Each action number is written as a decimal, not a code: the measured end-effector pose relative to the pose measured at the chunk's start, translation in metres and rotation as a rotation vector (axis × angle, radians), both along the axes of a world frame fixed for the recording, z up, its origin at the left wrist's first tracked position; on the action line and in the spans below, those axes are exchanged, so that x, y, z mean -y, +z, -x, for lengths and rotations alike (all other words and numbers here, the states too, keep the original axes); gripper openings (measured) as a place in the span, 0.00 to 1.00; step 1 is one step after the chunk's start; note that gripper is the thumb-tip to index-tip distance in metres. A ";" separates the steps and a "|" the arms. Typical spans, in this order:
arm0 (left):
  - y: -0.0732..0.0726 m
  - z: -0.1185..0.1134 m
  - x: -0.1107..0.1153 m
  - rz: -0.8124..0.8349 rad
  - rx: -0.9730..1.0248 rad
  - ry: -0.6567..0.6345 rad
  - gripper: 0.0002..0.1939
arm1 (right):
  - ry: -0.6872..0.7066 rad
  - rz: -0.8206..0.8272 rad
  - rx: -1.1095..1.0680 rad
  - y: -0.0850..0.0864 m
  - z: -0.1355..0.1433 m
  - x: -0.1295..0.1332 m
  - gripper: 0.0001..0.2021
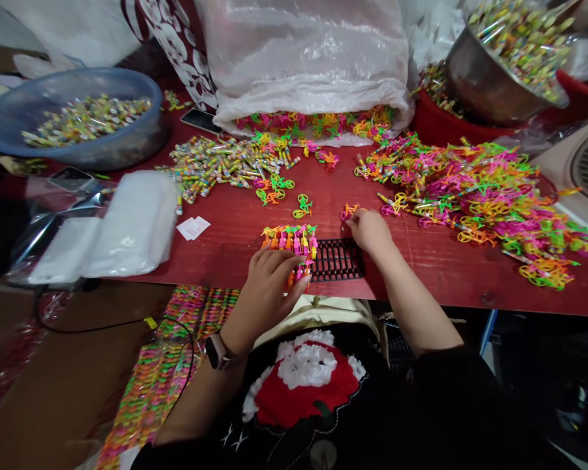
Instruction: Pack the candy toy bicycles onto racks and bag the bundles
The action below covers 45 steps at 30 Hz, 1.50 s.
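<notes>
A black slotted plastic rack lies near the table's front edge. Small plastic toy bicycles in orange, pink, yellow and green stand in rows on its left part. Over that part is my left hand, its thumb and forefinger closed around a pink and orange toy bicycle in the front row. Just beyond the rack's far right corner, my right hand pinches an orange and magenta toy bicycle at its fingertips. A green and yellow toy bicycle lies loose behind the rack.
Toy bicycles form a large pile at the right. Candy-like tubes are heaped at the back left, near a blue basin. A white sack spills more bicycles. Plastic bags and white paper slips lie left.
</notes>
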<state>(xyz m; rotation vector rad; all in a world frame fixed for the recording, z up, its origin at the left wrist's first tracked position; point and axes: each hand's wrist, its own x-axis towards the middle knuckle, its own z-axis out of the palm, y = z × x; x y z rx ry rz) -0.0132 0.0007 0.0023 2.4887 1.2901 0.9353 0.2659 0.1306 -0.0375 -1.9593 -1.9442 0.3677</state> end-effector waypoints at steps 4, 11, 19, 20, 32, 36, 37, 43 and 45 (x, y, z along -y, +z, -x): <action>0.005 -0.005 -0.007 0.015 0.003 0.074 0.06 | -0.156 -0.095 -0.278 -0.009 -0.013 0.030 0.10; 0.006 -0.012 -0.023 0.013 -0.019 0.060 0.09 | -0.112 -0.085 -1.281 -0.009 0.001 0.079 0.33; 0.000 -0.017 -0.026 -0.027 0.006 0.059 0.09 | 0.013 0.270 -1.421 -0.022 0.048 0.127 0.18; 0.000 -0.017 -0.026 -0.025 0.004 0.055 0.09 | 0.028 0.255 -1.351 -0.024 0.053 0.128 0.17; 0.005 -0.011 -0.025 0.041 0.073 0.020 0.06 | 0.356 -0.182 -0.549 -0.036 0.072 0.131 0.08; 0.004 -0.008 -0.026 0.057 0.104 0.037 0.07 | 0.326 -0.177 -0.621 -0.036 0.076 0.128 0.03; 0.004 -0.007 -0.026 0.061 0.105 0.037 0.07 | 0.322 -0.181 -0.612 -0.035 0.076 0.127 0.04; 0.005 -0.007 -0.027 0.068 0.114 0.017 0.07 | 0.377 -0.203 -0.472 -0.028 0.074 0.122 0.05; 0.005 -0.007 -0.027 0.079 0.114 0.005 0.07 | 0.389 -0.195 -0.418 -0.027 0.075 0.121 0.08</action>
